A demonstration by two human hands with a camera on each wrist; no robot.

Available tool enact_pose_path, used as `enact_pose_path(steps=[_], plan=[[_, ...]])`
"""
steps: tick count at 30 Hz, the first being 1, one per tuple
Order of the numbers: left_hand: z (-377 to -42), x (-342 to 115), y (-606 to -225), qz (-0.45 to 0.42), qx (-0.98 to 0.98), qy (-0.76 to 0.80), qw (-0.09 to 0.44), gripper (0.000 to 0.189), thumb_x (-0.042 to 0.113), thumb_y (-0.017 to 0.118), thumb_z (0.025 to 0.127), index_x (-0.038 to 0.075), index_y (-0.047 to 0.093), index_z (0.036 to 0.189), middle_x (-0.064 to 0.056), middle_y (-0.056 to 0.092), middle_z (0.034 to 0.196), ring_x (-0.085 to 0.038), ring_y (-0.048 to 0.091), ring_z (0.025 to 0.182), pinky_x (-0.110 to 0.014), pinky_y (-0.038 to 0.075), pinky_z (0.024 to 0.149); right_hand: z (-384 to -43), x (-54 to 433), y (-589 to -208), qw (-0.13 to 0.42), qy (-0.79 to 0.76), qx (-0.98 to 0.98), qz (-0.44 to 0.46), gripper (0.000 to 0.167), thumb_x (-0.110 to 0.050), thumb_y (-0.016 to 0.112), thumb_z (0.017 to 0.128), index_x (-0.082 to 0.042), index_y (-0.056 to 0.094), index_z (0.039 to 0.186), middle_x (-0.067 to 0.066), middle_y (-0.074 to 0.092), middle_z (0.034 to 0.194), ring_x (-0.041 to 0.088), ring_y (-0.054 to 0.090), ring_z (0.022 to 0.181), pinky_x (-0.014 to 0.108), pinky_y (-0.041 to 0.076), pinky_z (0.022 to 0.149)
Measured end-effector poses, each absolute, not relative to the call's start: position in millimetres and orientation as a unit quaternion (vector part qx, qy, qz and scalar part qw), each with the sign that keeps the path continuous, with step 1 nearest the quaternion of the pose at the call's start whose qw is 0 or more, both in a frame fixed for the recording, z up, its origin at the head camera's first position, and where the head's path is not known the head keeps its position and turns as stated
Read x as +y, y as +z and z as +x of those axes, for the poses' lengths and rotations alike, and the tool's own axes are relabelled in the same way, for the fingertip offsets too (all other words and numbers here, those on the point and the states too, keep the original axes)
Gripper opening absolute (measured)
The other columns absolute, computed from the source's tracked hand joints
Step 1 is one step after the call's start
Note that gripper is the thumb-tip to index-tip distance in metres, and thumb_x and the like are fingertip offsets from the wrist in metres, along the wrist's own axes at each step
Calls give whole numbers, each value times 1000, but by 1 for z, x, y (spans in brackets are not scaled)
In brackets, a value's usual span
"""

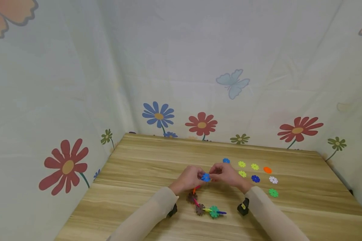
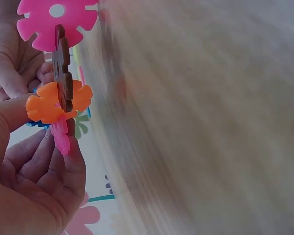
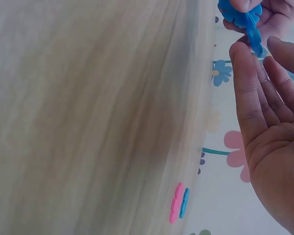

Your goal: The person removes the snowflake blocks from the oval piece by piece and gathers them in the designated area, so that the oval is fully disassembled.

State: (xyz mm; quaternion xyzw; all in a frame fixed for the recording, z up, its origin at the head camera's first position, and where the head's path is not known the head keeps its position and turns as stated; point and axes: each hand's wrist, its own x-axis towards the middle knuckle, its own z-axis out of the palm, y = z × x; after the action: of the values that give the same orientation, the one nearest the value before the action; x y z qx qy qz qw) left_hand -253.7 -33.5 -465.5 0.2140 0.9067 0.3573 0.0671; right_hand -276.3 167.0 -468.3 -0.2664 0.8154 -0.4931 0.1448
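My left hand (image 1: 190, 178) pinches the end of a chain of interlocked, notched plastic flower discs. At that end are two linked blue discs (image 3: 241, 14), one edge-on to the other. Close to the left fingers sit a pink disc (image 2: 61, 137) and an orange disc (image 2: 44, 103), followed by a brown disc (image 2: 63, 73) and a larger-looking pink disc (image 2: 83, 22). The chain curves down the table to a green disc (image 1: 214, 211) and a dark blue one (image 1: 222, 213). My right hand (image 1: 227, 174) is at the blue discs, thumb and fingers apart, fingertips right beside the lower one's edge.
Loose discs lie on the wooden table (image 1: 151, 154) right of my hands: several yellow ones (image 1: 254, 166), an orange (image 1: 267, 170), a dark blue (image 1: 255, 178), a white (image 1: 273, 180) and a green (image 1: 273, 192). Another blue disc (image 1: 226, 160) lies behind my right hand. Flower-printed cloth (image 1: 181, 67) encloses the table.
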Motion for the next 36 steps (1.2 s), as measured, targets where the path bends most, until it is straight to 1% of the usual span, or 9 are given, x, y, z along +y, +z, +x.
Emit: enact_pose_path(steps=[8, 12, 15, 18, 22, 24, 27, 31, 36], plan=[[-253, -30, -468, 213, 909, 350, 71, 18, 13, 77, 80, 7, 71, 96, 6, 65, 80, -4, 59, 74, -20, 49, 66, -261, 160, -445, 162, -501, 802, -283, 12, 0, 62, 89, 11, 61, 96, 21, 65, 87, 38, 63, 76, 47, 53, 68], [-253, -30, -469, 211, 909, 353, 71, 18, 13, 77, 79, 7, 70, 94, 5, 65, 79, -4, 58, 72, -20, 48, 65, -259, 160, -445, 160, -515, 795, -277, 12, 2, 62, 89, 12, 61, 95, 24, 64, 87, 45, 62, 76, 49, 53, 68], [-253, -32, -470, 218, 911, 344, 64, 21, 15, 77, 79, 5, 71, 97, 3, 67, 82, -5, 60, 73, -21, 49, 65, -262, 161, -450, 153, -519, 797, -270, 11, 3, 62, 89, 12, 61, 95, 25, 64, 86, 48, 61, 75, 52, 52, 67], [-254, -34, -471, 230, 915, 328, 52, 24, 17, 76, 80, 4, 70, 100, 1, 68, 84, -5, 60, 74, -20, 49, 66, -268, 165, -462, 143, -516, 803, -261, 9, 1, 62, 89, 8, 62, 93, 21, 65, 84, 44, 62, 73, 51, 52, 66], [-253, -36, -469, 237, 914, 326, 49, 26, 19, 75, 81, 3, 70, 101, 1, 68, 86, -4, 59, 74, -19, 48, 66, -277, 170, -475, 138, -516, 809, -246, 9, -5, 64, 89, 3, 63, 92, 13, 66, 82, 35, 64, 70, 42, 54, 64], [-253, -37, -468, 236, 912, 332, 54, 25, 19, 75, 82, 4, 70, 100, 1, 68, 85, -4, 58, 73, -19, 48, 65, -278, 172, -477, 139, -519, 809, -239, 10, -8, 66, 89, 2, 64, 92, 12, 66, 81, 33, 65, 70, 40, 55, 64], [-253, -38, -466, 234, 909, 339, 56, 22, 17, 75, 81, 4, 69, 98, 2, 66, 83, -4, 58, 71, -20, 47, 64, -279, 173, -477, 145, -528, 802, -237, 11, -7, 66, 89, 3, 63, 92, 12, 66, 81, 33, 65, 71, 40, 55, 64], [-252, -38, -463, 233, 905, 351, 56, 16, 12, 76, 80, 6, 68, 92, 3, 65, 79, -4, 57, 69, -20, 47, 62, -278, 173, -476, 153, -532, 797, -243, 9, -3, 64, 89, 5, 63, 92, 16, 66, 81, 34, 64, 69, 42, 54, 62], [-254, -39, -462, 228, 905, 356, 55, 9, 11, 74, 81, 12, 65, 82, 6, 63, 77, -4, 55, 67, -20, 46, 60, -268, 171, -459, 162, -530, 793, -252, 8, 1, 62, 89, 9, 61, 92, 23, 64, 81, 37, 62, 67, 47, 53, 63]])
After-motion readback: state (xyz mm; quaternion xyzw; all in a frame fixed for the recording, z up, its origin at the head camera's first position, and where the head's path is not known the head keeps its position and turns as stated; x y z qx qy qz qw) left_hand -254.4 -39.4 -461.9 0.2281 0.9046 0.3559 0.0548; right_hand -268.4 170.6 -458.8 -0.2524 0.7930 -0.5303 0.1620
